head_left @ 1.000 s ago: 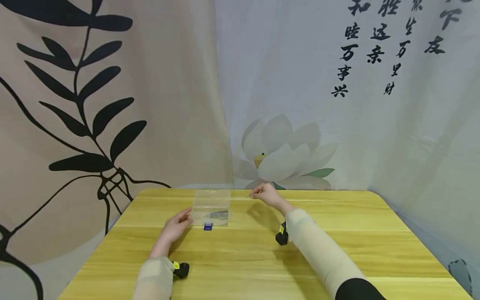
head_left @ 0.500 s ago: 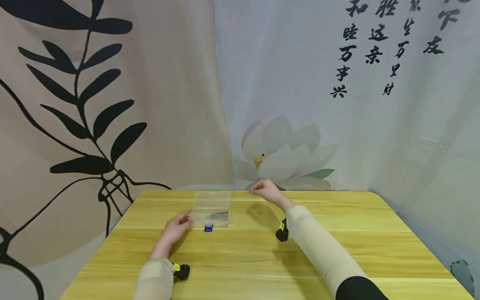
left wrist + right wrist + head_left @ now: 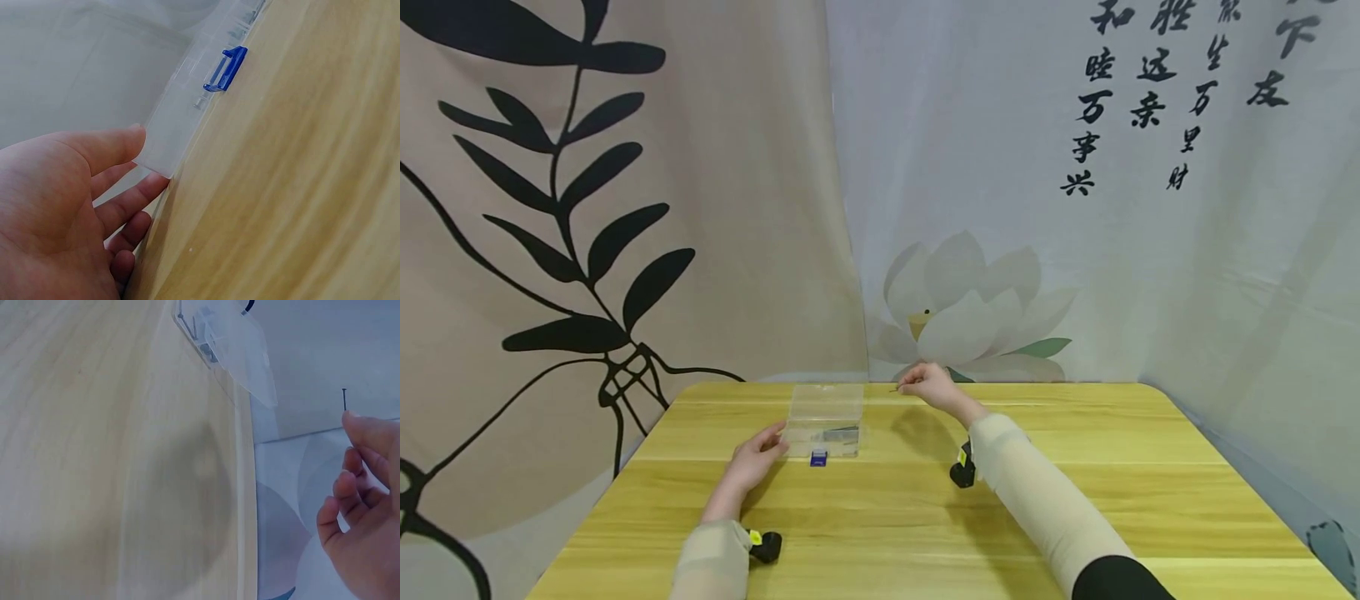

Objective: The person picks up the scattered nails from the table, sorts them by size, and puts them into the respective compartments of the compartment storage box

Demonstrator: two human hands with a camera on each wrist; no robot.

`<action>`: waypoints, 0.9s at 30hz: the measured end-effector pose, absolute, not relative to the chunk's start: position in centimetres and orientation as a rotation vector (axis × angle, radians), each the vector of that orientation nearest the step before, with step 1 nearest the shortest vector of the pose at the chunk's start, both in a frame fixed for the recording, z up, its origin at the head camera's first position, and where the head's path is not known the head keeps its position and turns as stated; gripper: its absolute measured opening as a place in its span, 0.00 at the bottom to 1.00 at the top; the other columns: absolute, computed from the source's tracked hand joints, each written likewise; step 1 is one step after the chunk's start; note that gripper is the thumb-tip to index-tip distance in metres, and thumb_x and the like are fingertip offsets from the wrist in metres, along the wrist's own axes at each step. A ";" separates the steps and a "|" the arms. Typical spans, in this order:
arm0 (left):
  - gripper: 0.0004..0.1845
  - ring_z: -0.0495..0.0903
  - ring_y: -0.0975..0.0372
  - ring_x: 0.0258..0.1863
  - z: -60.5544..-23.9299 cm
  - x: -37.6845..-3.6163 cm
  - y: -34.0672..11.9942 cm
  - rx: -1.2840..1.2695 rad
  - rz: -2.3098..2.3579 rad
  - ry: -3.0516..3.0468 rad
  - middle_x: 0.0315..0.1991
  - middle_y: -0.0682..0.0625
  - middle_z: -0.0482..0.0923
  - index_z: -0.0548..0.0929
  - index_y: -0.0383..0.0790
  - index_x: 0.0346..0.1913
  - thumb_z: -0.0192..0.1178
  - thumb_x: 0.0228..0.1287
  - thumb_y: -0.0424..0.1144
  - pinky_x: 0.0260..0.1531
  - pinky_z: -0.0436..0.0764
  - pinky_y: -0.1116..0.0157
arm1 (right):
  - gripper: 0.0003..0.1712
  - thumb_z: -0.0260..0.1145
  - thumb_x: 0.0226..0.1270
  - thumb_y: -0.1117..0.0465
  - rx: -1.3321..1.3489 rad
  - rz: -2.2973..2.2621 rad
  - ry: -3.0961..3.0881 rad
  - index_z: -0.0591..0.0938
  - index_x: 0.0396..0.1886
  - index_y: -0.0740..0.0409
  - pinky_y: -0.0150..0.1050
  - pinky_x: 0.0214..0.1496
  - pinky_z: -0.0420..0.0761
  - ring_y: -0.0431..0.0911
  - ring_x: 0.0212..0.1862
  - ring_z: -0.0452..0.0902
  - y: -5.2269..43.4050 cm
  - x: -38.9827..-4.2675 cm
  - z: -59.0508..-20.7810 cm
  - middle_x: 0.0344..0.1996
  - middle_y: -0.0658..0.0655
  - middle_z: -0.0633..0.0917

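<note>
A clear plastic box (image 3: pixel 801 437) stands on the table with its lid (image 3: pixel 827 402) raised at the back. My left hand (image 3: pixel 754 462) holds its left side; in the left wrist view the thumb lies on the front corner and the fingers (image 3: pixel 134 203) reach around and below it. A blue latch (image 3: pixel 226 69) sits on the box's front. To the right of the box, my right hand (image 3: pixel 931 387) is raised near the table's far edge. Its thumb and forefinger pinch a thin dark nail (image 3: pixel 344 400), flat head pointing away from the hand, shaft partly hidden by the fingertips.
Inside the box lie several small metal pieces (image 3: pixel 209 353), nails among them. The wooden table (image 3: pixel 880 517) ends at a back edge just beyond the box. Behind it hangs a printed curtain (image 3: pixel 760 208). Each sleeve carries a black wrist camera (image 3: pixel 962 468).
Both hands keep their holds on the box and the nail. The right hand rose slightly, then lowered a little; the whole head view has shifted very slightly.
</note>
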State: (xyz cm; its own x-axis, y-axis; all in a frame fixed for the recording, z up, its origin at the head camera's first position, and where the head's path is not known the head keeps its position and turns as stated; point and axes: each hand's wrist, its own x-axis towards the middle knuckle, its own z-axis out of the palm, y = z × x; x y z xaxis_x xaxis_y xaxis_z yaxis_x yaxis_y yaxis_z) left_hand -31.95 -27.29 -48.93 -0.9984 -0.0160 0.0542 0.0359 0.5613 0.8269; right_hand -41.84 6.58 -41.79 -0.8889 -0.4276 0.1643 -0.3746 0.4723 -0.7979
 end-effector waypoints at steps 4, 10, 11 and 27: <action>0.28 0.68 0.40 0.62 -48.9 -31.9 -27.3 -0.025 -1.443 -2.726 0.62 0.31 0.69 0.65 0.37 0.72 0.55 0.73 0.41 0.60 0.66 0.43 | 0.10 0.63 0.68 0.65 -0.773 -1.389 2.642 0.85 0.42 0.68 0.47 0.52 0.78 0.51 0.50 0.78 5.6 -41.4 -41.8 0.45 0.56 0.83; 0.28 0.67 0.40 0.62 -49.0 -31.9 -27.4 -0.026 -1.440 -2.728 0.63 0.32 0.69 0.65 0.37 0.72 0.55 0.73 0.41 0.61 0.65 0.43 | 0.09 0.64 0.68 0.64 -0.854 -1.371 2.628 0.87 0.39 0.63 0.45 0.52 0.77 0.51 0.52 0.77 3.6 -41.0 -42.1 0.45 0.56 0.85; 0.28 0.67 0.40 0.63 -49.0 -32.0 -27.4 -0.022 -1.444 -2.729 0.63 0.32 0.69 0.65 0.38 0.72 0.55 0.73 0.41 0.61 0.64 0.43 | 0.08 0.64 0.68 0.63 -0.854 -1.368 2.626 0.87 0.39 0.62 0.45 0.51 0.77 0.50 0.52 0.77 3.3 -41.0 -42.1 0.45 0.56 0.85; 0.28 0.67 0.41 0.63 -48.8 -32.1 -27.2 -0.011 -1.441 -2.723 0.63 0.32 0.69 0.66 0.37 0.71 0.55 0.73 0.41 0.61 0.65 0.43 | 0.06 0.66 0.66 0.65 -0.954 -1.261 2.593 0.88 0.38 0.63 0.33 0.35 0.73 0.39 0.33 0.73 0.5 -41.0 -43.8 0.38 0.53 0.86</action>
